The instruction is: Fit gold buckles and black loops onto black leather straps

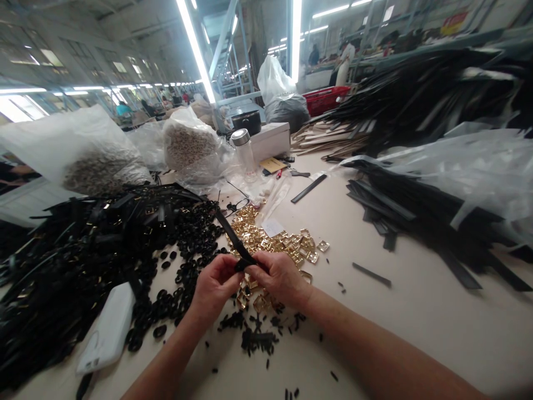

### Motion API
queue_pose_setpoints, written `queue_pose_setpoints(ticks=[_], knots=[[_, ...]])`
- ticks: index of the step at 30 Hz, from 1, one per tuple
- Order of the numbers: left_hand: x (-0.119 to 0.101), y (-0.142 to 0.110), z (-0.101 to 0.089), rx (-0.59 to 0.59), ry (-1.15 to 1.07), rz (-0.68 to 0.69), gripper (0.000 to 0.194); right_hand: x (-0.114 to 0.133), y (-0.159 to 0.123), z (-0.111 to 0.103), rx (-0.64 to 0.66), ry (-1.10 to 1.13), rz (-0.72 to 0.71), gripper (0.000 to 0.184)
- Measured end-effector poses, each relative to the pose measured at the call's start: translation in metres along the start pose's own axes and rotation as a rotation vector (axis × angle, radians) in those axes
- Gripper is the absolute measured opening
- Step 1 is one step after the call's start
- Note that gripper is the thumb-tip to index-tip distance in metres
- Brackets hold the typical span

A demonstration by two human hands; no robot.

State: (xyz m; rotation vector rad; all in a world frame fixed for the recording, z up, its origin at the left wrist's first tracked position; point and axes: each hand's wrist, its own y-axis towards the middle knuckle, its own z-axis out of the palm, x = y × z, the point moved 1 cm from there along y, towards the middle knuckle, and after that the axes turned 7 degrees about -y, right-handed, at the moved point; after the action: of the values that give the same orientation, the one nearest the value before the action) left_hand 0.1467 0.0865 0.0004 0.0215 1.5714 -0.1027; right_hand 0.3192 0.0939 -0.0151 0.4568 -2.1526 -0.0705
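My left hand (217,283) and my right hand (280,278) meet over the middle of the table, fingers closed on a black strap (231,232). The strap's free end points up and away to the left; its near end bends between my fingertips, partly hidden. Behind and beneath my hands lies a heap of gold square buckles (306,247). Left of them spreads a pile of small black rings (189,266). Little black pieces (259,340) are scattered on the tabletop just in front of my hands.
Finished-looking black straps (62,278) heap up at left, with a white power bank (107,325) by them. Loose black strips (416,216) lie at right under clear plastic. Farther back stand a glass bottle (245,155), a white box (270,141) and filled plastic bags (189,144).
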Motion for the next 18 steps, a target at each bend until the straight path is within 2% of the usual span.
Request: queue_pose_setpoints(ticks=[5,11,18], knots=[[0.0004,-0.0005,-0.0044,0.017,0.045,0.002,0.021,-0.0021,0.0007,-0.0017,-0.024,-0.010,-0.003,0.022],[-0.0031,-0.0005,-0.0080,-0.064,0.137,0.189,0.015,-0.0032,0.0011,-0.0008,-0.029,-0.049,-0.003,0.021],[0.0037,-0.0007,-0.0058,-0.165,-0.021,0.059,0.017,-0.0007,0.0008,0.0000,-0.018,-0.048,-0.018,0.021]])
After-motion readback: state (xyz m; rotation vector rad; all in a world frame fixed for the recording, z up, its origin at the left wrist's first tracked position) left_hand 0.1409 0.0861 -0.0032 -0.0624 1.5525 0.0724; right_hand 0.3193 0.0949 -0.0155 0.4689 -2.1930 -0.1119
